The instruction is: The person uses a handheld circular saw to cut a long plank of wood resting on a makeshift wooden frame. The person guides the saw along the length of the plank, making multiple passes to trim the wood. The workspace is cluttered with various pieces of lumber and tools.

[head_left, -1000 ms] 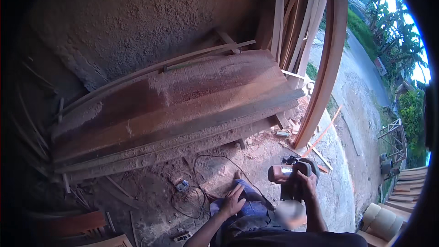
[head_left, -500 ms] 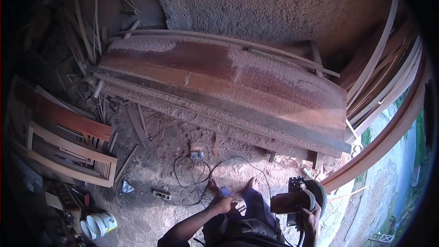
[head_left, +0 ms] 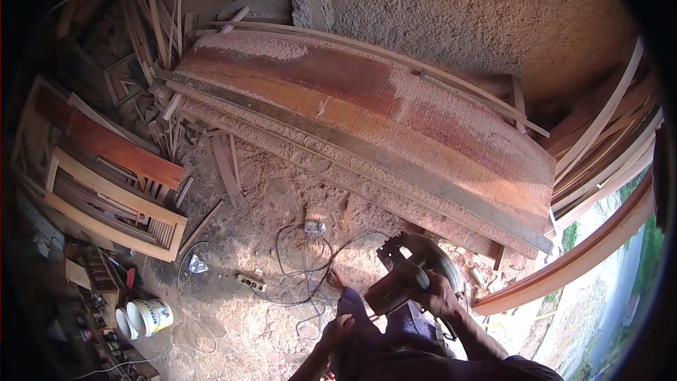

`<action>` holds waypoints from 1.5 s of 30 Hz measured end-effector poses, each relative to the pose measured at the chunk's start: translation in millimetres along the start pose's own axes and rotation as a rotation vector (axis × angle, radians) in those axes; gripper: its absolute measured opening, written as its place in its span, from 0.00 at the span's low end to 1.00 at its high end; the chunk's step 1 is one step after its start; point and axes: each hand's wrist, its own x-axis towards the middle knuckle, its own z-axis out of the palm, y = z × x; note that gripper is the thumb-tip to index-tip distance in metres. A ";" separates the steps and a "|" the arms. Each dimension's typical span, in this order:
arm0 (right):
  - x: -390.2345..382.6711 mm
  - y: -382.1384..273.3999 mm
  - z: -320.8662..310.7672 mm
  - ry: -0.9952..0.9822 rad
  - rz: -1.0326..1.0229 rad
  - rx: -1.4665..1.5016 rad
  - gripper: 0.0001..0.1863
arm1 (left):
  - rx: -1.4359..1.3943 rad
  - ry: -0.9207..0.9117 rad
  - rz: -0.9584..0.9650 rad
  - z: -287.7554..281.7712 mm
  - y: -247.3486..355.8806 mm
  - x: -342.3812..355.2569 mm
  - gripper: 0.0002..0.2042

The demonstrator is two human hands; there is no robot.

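Note:
My right hand (head_left: 435,293) grips the handle of a dark power saw (head_left: 388,289) with a round guard, held over my legs at the lower middle. My left hand (head_left: 339,327) is low beside my left thigh, its fingers curled; I cannot make out what, if anything, is in it. My bare left foot (head_left: 336,276) shows on the dusty floor among loops of dark cord (head_left: 288,271). Ahead of me lies a long stack of wide reddish boards (head_left: 367,106) coated with sawdust, a narrow plank along its near edge.
A power strip (head_left: 251,282) and small metal device (head_left: 314,226) lie on the floor (head_left: 268,353). Wooden frames (head_left: 113,209) and white buckets (head_left: 148,318) stand at left. Long timbers (head_left: 599,134) lean at right, beside a bright outdoor path. A rough wall (head_left: 437,7) backs the boards.
My view has swung left, away from the outdoor path toward the board stack. The saw in my right hand has moved inward and tilted; my left hand has dropped lower.

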 end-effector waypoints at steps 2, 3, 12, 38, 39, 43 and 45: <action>7.6 -37.6 7.7 -0.063 0.038 -0.071 0.22 | -0.034 0.013 -0.001 -6.0 -0.6 1.6 0.26; 8.1 -56.5 7.8 -0.084 0.057 -0.114 0.23 | -0.048 0.012 0.007 -7.7 2.6 5.5 0.26; 6.4 -118.6 11.6 -0.093 -0.002 0.212 0.25 | 0.135 0.160 0.348 -33.3 18.5 60.9 0.17; -39.4 -115.5 -259.6 0.487 -0.275 0.694 0.35 | 0.158 -0.917 0.590 178.8 360.6 104.6 0.26; -42.9 -114.1 -276.1 0.507 -0.283 0.625 0.36 | 0.201 -0.878 0.542 158.5 383.0 94.7 0.28; -72.3 -104.2 -325.8 0.694 -0.241 0.429 0.21 | 0.302 -0.437 1.002 125.5 358.7 113.6 0.41; -90.3 -104.1 -352.5 0.646 -0.180 0.417 0.29 | 0.403 -0.340 0.930 98.6 373.9 113.9 0.35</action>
